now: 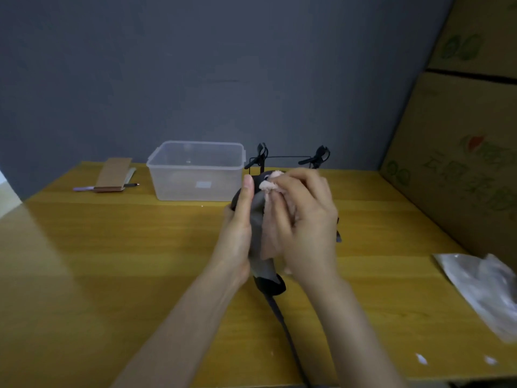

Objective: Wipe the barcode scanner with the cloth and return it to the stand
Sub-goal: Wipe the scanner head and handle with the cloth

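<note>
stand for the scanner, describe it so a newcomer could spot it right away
Look to the back edge of the yellow table, against the grey wall. Just right of the clear tub, behind the raised hands, is the stand. It is the only black wire frame there, with a clip at each top corner.

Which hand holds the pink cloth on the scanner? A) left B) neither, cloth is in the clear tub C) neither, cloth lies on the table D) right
D: the right hand presses the cloth against the scanner, which the left hand grips from the other side.
</note>
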